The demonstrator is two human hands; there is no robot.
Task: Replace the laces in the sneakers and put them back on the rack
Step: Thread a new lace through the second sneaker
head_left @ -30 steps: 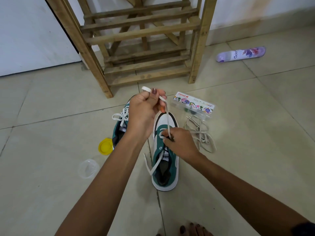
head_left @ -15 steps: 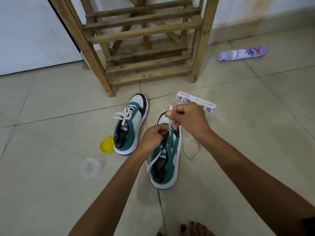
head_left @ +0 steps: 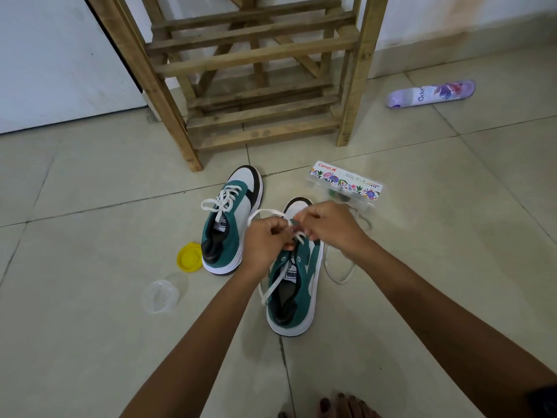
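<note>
White lace [head_left: 265,213] is looping up in an arc above the near sneaker [head_left: 297,285], and both hands are working it over the front eyelets. The left hand [head_left: 266,236] is curling its fingers round one run of the lace and the right hand [head_left: 327,226] is pinching another just beside it, knuckles nearly touching. They seem to be sitting that close so the lace tip can be guided through a small eyelet without the slack twisting. A loose tail of the same lace is trailing down across the tongue toward the heel, which suggests only the lower eyelets are threaded so far.

This sneaker is lying on the floor tiles with its toe pointing away from the person, heel nearest, probably so the eyelet rows are facing up and both hands can reach them evenly. The second sneaker [head_left: 230,220] is standing just to its left, already laced and tied, set aside out of the working space. A loose, off-white lace [head_left: 340,267] is lying on the tiles just right of the near sneaker, likely an old one pulled out. The wooden rack [head_left: 256,67] is standing beyond both shoes, close enough for the return.

A yellow lid [head_left: 189,256], a clear plastic cup [head_left: 161,296], a patterned box [head_left: 346,184] and a purple spray can [head_left: 431,93] are lying around on the floor.
</note>
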